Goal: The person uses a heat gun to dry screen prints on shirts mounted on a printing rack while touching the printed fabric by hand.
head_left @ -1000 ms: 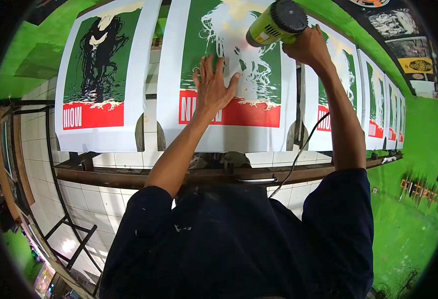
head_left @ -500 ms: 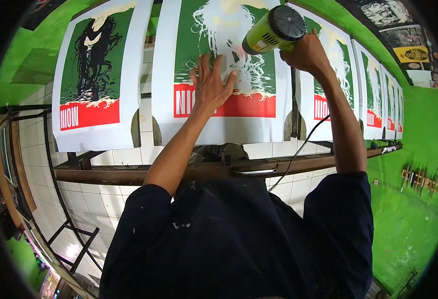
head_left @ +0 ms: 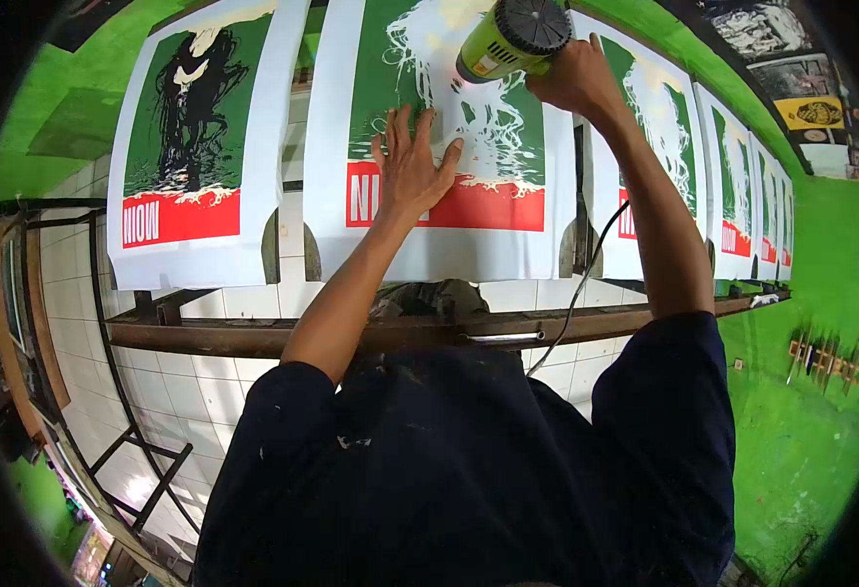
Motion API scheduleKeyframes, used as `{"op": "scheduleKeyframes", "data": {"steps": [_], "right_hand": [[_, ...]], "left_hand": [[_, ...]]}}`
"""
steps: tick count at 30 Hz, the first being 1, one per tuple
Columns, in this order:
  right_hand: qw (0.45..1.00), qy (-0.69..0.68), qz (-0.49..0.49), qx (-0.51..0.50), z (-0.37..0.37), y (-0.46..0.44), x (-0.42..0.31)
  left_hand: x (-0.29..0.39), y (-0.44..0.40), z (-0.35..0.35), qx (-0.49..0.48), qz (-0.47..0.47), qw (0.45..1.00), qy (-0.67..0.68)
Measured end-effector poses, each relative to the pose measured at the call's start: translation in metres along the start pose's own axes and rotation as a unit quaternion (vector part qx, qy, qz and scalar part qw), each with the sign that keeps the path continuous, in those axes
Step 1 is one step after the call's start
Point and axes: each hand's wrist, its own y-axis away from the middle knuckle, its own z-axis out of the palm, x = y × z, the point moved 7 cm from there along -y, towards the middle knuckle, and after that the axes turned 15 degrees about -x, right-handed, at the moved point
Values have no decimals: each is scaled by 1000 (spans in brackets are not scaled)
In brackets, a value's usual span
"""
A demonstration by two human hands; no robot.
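Observation:
My right hand [head_left: 578, 78] is wrapped round the handle of a green heat gun [head_left: 513, 41] with a black round back. Its nozzle points down and left over the printed white fabric [head_left: 429, 256] in front of me, and a reddish glow shows at the tip. The print [head_left: 498, 205] is green, red and cream with white wavy lines. My left hand [head_left: 414, 166] lies on the print with its fingers spread, covering part of the red band's lettering. From the right hand's side a dark cord [head_left: 578, 293] hangs down past the rail.
To the left lies another printed fabric [head_left: 190, 137] with a black figure. Several similar prints [head_left: 732, 186] stretch away on the right. A brown metal rail [head_left: 351, 339] runs along the front. Beyond it are white floor tiles [head_left: 170, 391] and a green wall [head_left: 791, 440] with hanging tools [head_left: 830, 362].
The heat gun and my right hand have moved slightly up and to the left. My left hand stays spread on the print. The view has shifted a little.

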Motion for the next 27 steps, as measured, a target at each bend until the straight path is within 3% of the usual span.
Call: {"op": "scheduleKeyframes", "data": {"steps": [18,21,27], "right_hand": [[1000,-1,15,-13,8,59,29],[989,66,121,-48,8,66,42],[995,22,99,-10,9,72,65]], "left_hand": [[6,9,7,16,16,1000,-7],[8,12,5,12,17,1000,-3],[12,13,3,5,22,1000,-1]]}}
